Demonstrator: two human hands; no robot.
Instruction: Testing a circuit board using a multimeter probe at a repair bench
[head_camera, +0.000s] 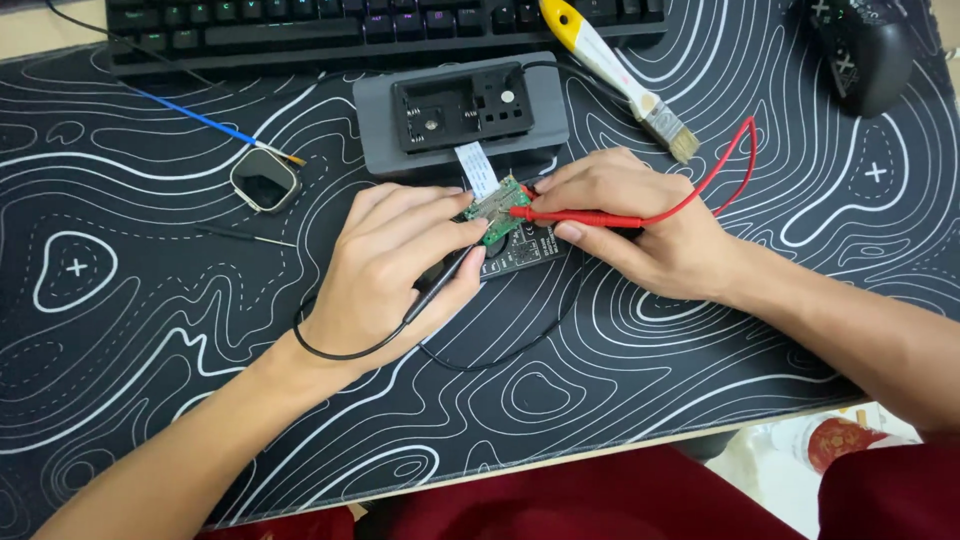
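Observation:
My left hand (395, 270) grips a thin black test probe (448, 278) whose black lead loops under the wrist. A red test probe (575, 215) lies in my right hand (640, 225), its red lead (735, 160) arcing up to the right. Both probe tips meet on a small green circuit board (497, 212) that rests on a dark flat module (522, 255). A white ribbon cable (476, 167) runs from the board toward a grey block (380, 125) carrying a black plastic frame (462, 105).
A black desk mat (150, 330) with white contour lines covers the desk. A black keyboard (300, 25) lies at the back, a yellow-handled brush (615, 70) beside it, a black mouse (860, 50) far right. At left sit a small square screen (265, 180), a blue-handled tool (200, 120) and a thin pin (245, 236).

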